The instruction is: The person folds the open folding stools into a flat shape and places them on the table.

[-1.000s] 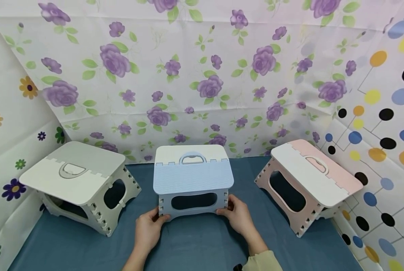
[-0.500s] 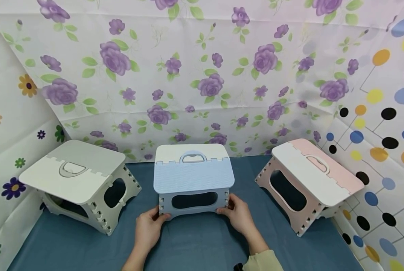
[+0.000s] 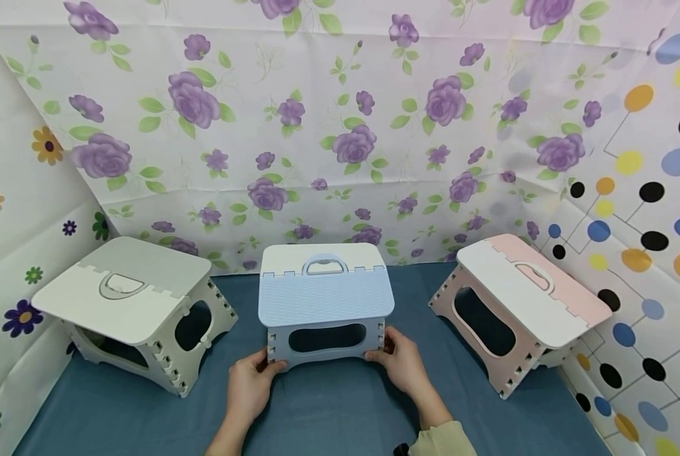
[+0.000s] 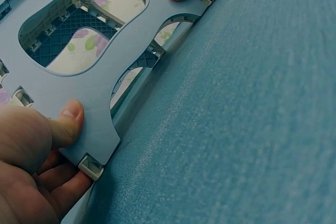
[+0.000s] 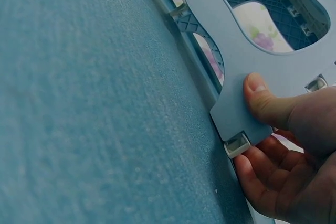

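Observation:
A blue and white folding stool (image 3: 325,297) stands unfolded on its legs in the middle of the head view, its carry handle lying flat in the top. My left hand (image 3: 250,385) grips the near left leg low down, thumb on the front panel and fingers round the side. On the near right leg my right hand (image 3: 399,362) holds in the same way. The left wrist view shows the thumb (image 4: 68,124) pressed on the blue panel. Fingers (image 5: 268,166) curl behind the leg's corner in the right wrist view.
A grey and white folding stool (image 3: 134,304) stands angled at the left, a pink and white one (image 3: 528,297) at the right. All rest on a blue cloth (image 3: 328,411). A floral curtain (image 3: 328,126) hangs behind, and a dotted sheet (image 3: 647,253) closes the right side.

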`<state>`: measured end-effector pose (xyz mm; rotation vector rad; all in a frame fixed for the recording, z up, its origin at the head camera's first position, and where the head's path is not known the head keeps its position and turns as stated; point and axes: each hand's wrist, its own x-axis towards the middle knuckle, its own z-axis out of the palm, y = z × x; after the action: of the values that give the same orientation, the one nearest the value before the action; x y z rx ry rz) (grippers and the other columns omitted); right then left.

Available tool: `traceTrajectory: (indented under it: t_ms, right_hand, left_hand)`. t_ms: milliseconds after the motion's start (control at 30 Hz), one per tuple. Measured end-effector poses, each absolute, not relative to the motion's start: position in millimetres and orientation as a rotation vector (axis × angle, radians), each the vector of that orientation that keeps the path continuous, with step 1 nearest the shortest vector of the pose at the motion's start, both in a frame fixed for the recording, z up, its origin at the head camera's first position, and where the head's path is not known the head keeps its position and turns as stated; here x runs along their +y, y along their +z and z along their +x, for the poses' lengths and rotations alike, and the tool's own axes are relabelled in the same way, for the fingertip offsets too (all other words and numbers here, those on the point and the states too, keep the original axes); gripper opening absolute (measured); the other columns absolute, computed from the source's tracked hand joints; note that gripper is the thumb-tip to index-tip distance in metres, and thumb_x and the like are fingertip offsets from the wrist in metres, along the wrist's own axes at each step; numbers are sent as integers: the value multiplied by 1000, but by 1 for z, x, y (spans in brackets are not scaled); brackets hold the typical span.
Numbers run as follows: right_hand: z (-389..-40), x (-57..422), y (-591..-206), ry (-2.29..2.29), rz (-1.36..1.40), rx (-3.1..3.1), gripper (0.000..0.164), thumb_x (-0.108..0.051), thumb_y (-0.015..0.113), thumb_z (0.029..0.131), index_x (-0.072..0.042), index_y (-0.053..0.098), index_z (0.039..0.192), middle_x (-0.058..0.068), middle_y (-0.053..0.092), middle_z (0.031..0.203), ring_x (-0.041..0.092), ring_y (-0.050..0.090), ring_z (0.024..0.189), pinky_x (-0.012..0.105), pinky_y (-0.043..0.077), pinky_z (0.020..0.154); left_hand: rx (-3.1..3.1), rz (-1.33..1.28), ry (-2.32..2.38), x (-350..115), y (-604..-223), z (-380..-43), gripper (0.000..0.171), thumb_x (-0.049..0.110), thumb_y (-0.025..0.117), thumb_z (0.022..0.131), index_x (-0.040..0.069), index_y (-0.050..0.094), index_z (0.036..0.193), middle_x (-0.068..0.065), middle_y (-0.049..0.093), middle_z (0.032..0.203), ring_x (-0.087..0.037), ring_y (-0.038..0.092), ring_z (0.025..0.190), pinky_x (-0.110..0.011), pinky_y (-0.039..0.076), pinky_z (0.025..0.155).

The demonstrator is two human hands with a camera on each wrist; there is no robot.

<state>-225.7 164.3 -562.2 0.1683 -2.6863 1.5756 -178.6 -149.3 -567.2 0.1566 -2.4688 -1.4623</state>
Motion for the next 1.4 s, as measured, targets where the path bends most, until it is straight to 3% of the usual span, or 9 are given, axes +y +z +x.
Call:
traceTrajectory:
  t_ms: [1400]
  right_hand:
    - [-227,166,-563,1585,171,-2700,26,-18,89,90,-15,70,107,-1,65,91,17,56,79,32,44,69]
  left_hand:
    - [-2492,159,-1439,-149,-566,-178,34,11,88,89,1,81,120,-12,81,104,-20,77,90,-28,59,69]
